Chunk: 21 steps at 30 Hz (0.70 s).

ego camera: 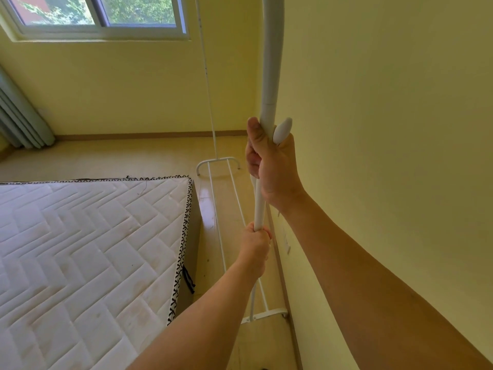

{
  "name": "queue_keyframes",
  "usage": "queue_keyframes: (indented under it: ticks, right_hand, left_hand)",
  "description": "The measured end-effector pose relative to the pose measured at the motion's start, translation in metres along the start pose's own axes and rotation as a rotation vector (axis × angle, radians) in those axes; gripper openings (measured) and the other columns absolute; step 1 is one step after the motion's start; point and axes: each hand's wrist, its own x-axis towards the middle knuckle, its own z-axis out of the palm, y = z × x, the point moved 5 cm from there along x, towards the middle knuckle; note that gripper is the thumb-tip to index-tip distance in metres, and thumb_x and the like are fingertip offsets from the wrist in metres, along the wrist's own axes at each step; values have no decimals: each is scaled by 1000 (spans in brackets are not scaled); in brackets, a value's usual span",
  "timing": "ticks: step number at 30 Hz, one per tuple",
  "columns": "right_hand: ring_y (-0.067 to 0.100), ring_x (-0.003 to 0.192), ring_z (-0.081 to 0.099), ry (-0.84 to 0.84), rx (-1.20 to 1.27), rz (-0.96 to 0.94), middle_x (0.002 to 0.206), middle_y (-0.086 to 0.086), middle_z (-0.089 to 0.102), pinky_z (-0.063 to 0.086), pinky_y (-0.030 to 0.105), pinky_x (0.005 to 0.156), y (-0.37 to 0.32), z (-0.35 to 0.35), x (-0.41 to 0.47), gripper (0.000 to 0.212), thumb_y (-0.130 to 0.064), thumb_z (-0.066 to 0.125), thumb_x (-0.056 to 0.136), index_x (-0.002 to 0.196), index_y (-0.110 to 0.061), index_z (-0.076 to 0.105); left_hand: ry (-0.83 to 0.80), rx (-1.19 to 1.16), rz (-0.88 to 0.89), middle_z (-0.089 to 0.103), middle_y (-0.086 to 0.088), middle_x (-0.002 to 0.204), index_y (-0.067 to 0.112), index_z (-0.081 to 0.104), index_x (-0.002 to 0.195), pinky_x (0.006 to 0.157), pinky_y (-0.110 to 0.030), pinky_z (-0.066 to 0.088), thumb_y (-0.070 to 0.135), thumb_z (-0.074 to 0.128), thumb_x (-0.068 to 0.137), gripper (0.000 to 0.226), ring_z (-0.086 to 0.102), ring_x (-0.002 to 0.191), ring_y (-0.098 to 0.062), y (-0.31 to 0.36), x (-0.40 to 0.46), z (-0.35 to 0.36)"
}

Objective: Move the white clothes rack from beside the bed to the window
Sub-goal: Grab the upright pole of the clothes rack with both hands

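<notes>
Beside the bed (93, 249), against the wall, we hold the white clothes rack (270, 76) by its near upright: right hand (269, 166) closed above, left hand (256, 247) closed below. Beyond our grip its base rests on the floor (133, 158). Carrying hasn't begun; next we likely must lift and walk it toward the window (101, 17) ahead.

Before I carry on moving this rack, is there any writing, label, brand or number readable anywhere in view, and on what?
None can be read.
Clothes rack: plain white tubing, no label visible.
Mattress: only a black zigzag trim along its edge, a pattern and not letters.
Wall and window: no signs or stickers.
Both hands, left hand and right hand, cover parts of the pole, so anything under them is hidden.
</notes>
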Motion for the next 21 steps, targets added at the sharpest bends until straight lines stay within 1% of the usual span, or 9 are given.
queue_keyframes:
  ticks: [3, 5, 8, 10, 11, 13, 16, 18, 21]
  right_hand:
    - [12, 45, 23, -8, 16, 9, 56, 3, 27, 15, 31, 44, 2, -7, 22, 38, -23, 54, 98, 65, -12, 41]
    - [12, 45, 22, -9, 30, 14, 56, 4, 26, 14, 31, 44, 4, -15, 38, 38, -22, 54, 99, 65, -15, 38]
    - [13, 45, 21, -32, 41, 6, 55, 3, 26, 15, 29, 43, 8, -19, 54, 37, -20, 54, 99, 66, -10, 41]
    - [11, 43, 23, -46, 60, 2, 51, 2, 28, 19, 23, 42, 12, -19, 60, 38, -19, 54, 98, 64, -10, 41]
    - [9, 41, 26, -47, 69, -1, 48, -1, 30, 22, 21, 41, 14, -20, 65, 40, -20, 55, 97, 62, -12, 39]
    - [7, 38, 29, -51, 68, -15, 45, -8, 34, 25, 18, 40, 15, -20, 70, 40, -22, 56, 95, 58, -16, 39]
    - [8, 39, 28, -50, 98, -15, 46, -3, 32, 28, 17, 39, 14, -25, 77, 38, -24, 56, 91, 59, -16, 39]
    - [11, 41, 26, -57, 102, -22, 50, 1, 30, 29, 18, 40, 13, -27, 84, 38, -22, 55, 92, 60, -15, 38]
    - [14, 43, 23, -67, 74, -35, 53, 2, 29, 28, 20, 40, 13, -27, 92, 40, -17, 52, 97, 60, -16, 37]
  left_hand:
    - [-22, 39, -4, 49, -3, 71, 11, 52, 80, 57, -34, 43, -4, 39, 89, 22, 44, 64, -17, 12, 18, 8]
    - [-115, 129, 3, 50, 0, 74, 16, 51, 76, 59, -34, 44, 1, 45, 89, 21, 44, 65, -16, 22, 33, 13]
    - [-280, 383, 81, 49, 4, 73, 21, 51, 73, 57, -22, 42, 16, 60, 89, 19, 45, 65, -10, 37, 53, 13]
    - [-329, 475, 164, 53, 3, 76, 18, 56, 77, 50, -12, 45, 17, 65, 86, 13, 50, 68, -9, 44, 65, 12]
    - [-354, 466, 184, 56, 1, 77, 14, 59, 77, 50, -9, 45, 16, 65, 84, 10, 53, 70, -10, 45, 72, 13]
    - [-393, 425, 196, 62, -3, 71, 7, 63, 70, 58, -16, 49, 20, 62, 75, 15, 58, 71, -15, 43, 76, 17]
    - [-339, 345, 206, 50, -4, 49, 8, 51, 52, 50, -21, 47, 24, 55, 66, 22, 49, 50, -16, 38, 85, 25]
    - [-294, 311, 240, 45, -3, 45, 10, 46, 51, 45, -21, 43, 25, 53, 67, 23, 42, 42, -14, 40, 92, 29]
    - [-263, 277, 274, 43, -4, 48, 13, 43, 52, 42, -18, 40, 25, 50, 69, 22, 40, 40, -11, 46, 98, 31]
